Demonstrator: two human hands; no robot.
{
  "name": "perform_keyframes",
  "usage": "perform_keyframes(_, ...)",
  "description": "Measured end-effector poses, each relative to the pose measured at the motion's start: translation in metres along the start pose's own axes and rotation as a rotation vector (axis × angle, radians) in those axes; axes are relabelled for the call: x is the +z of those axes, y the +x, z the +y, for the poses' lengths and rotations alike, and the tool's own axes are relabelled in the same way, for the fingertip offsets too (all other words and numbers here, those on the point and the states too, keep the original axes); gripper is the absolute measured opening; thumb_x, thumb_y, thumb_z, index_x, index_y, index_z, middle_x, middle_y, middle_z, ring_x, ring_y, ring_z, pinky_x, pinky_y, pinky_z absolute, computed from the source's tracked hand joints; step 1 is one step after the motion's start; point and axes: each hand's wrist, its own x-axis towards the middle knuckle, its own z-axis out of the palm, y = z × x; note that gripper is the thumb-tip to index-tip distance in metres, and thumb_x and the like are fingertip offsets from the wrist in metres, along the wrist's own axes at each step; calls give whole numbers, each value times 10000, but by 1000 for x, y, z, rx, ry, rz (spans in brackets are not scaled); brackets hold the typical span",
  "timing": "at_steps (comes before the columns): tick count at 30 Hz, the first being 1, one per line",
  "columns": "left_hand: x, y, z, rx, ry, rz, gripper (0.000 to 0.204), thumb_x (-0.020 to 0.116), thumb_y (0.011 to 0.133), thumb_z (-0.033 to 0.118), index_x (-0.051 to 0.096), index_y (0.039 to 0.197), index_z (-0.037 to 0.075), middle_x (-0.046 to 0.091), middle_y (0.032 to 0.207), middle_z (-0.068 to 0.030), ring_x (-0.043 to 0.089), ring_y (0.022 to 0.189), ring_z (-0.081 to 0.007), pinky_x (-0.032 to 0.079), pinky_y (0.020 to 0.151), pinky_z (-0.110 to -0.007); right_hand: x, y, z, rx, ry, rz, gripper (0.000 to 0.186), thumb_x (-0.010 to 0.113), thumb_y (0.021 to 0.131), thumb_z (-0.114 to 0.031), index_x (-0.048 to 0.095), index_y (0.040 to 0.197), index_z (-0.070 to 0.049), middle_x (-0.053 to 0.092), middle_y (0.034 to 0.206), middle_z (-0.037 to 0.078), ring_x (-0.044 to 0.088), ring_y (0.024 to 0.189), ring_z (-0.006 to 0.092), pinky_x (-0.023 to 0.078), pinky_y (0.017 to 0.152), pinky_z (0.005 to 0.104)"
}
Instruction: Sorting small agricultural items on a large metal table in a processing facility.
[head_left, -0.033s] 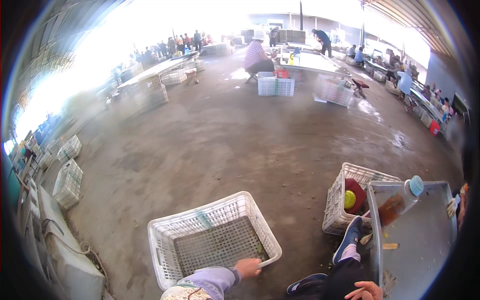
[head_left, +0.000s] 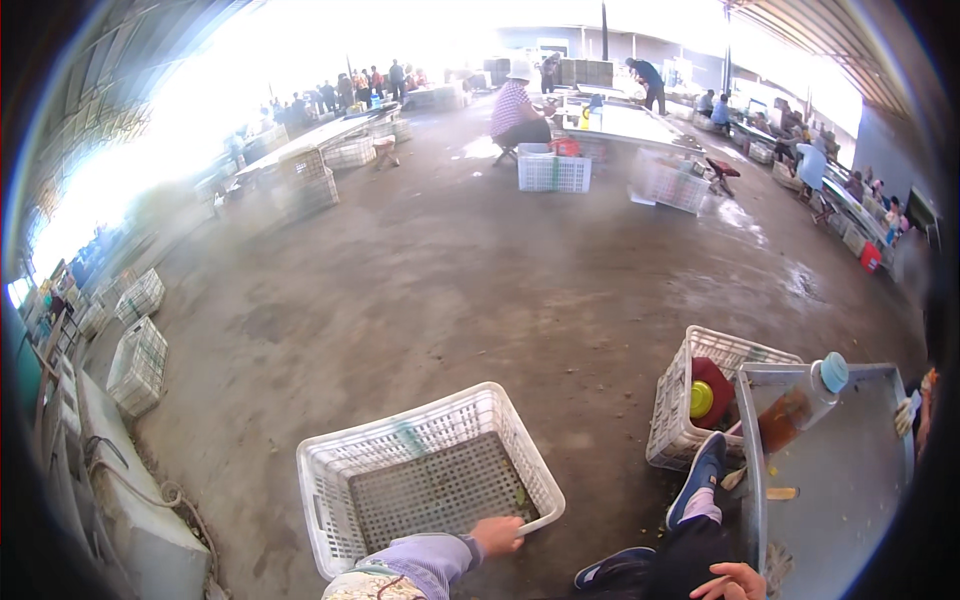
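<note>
A white plastic basket [head_left: 318,492] with lattice walls stands on the floor to the front left. Its inside holds little more than a small green scrap near one corner. My left hand [head_left: 497,536], in a lilac sleeve, is closed over its near right rim. At the lower edge, my right hand [head_left: 735,582] rests by my dark-trousered leg, close to the metal table's edge. Its fingers are loosely bent and apart, with nothing seen in them; the picture's edge cuts off part of it.
On my right is a metal table [head_left: 845,480] with a bottle of brown liquid [head_left: 795,408] and a wooden handle [head_left: 782,493]. Beside it, a second white basket [head_left: 668,420] holds a dark red thing and a yellow-green round one. A gloved hand [head_left: 907,412] shows at the far right. People sit at long tables beyond.
</note>
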Motion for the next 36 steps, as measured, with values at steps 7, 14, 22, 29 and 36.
perform_keyframes(7,1,2,0,13,-7,15,201,528,808,265,565,904,92,642,901,-118,621,866,-314,497,724,-433,6,5,-4,-65,-29,19,344,431,960,-190,522,1221,13,664,936,122,590,724,111,405,672,182)
perform_keyframes(14,4,2,-3,17,-3,11,202,531,810,260,562,918,93,642,902,-119,621,872,-311,498,733,-428,6,6,-3,-42,-29,22,364,448,954,-216,518,1226,17,664,943,121,595,736,113,416,691,188)
perform_keyframes(22,-2,2,3,23,7,18,210,532,814,260,559,929,86,638,921,-124,613,900,-310,494,755,-422,7,7,-2,-73,-19,33,372,457,955,-238,528,1219,13,663,923,111,593,742,114,412,701,188)
perform_keyframes(29,-3,0,5,20,-8,12,216,515,808,240,562,948,82,634,902,-135,610,891,-310,485,767,-423,9,8,-7,-42,-36,44,373,455,962,-251,533,1217,10,662,906,105,586,759,105,397,698,188)
perform_keyframes(36,0,-5,-1,7,-3,11,213,526,810,245,568,940,82,639,909,-131,615,892,-309,491,764,-419,19,5,-9,-98,-57,69,370,450,963,-246,533,1211,16,653,897,105,595,781,143,430,750,233)
